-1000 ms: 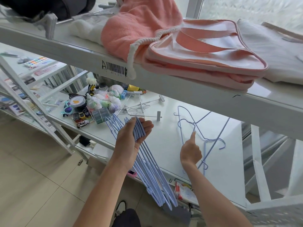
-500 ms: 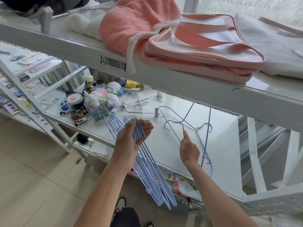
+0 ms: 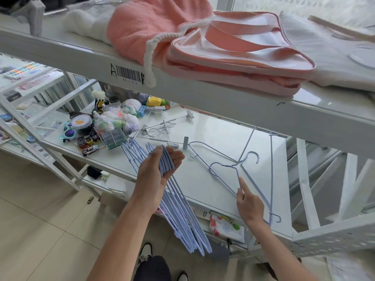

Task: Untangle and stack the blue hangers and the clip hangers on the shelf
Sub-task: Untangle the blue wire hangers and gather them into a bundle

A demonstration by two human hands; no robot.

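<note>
Blue bundle first: the left hand [image 3: 160, 169] has its fingers curled around a sheaf of blue hangers [image 3: 178, 211], already aligned. Their hook ends fan out over the shelf [image 3: 203, 179] toward the far left; the long ends droop off the near edge toward the floor. This grip and position read the same as half a second and a second ago.

Clip hangers [image 3: 162, 131]: metal, lying loose on the shelf just beyond the left hand, next to the toy clutter [image 3: 95, 128] at far left. Untouched across all three views.

Tangle of blue hangers [image 3: 239, 169]: on the shelf, right of centre. A second ago it sat farther right and more upright in view; now it is slewed round and spread flatter, hooks pointing several ways, one long wire running to the near right edge. Count unclear, roughly three.

Right hand [image 3: 250, 207]: mostly closed, index finger extended, tip touching one wire arm of the tangle. No grasp visible; it holds nothing. It was pointing at the same cluster a second ago, so the finger appears to be dragging or nudging it.

Judgement: the tangle is loosening, not yet separated. One wire probably needs hooking free before it joins the left-hand bundle. Clip hangers remain to do.
</note>
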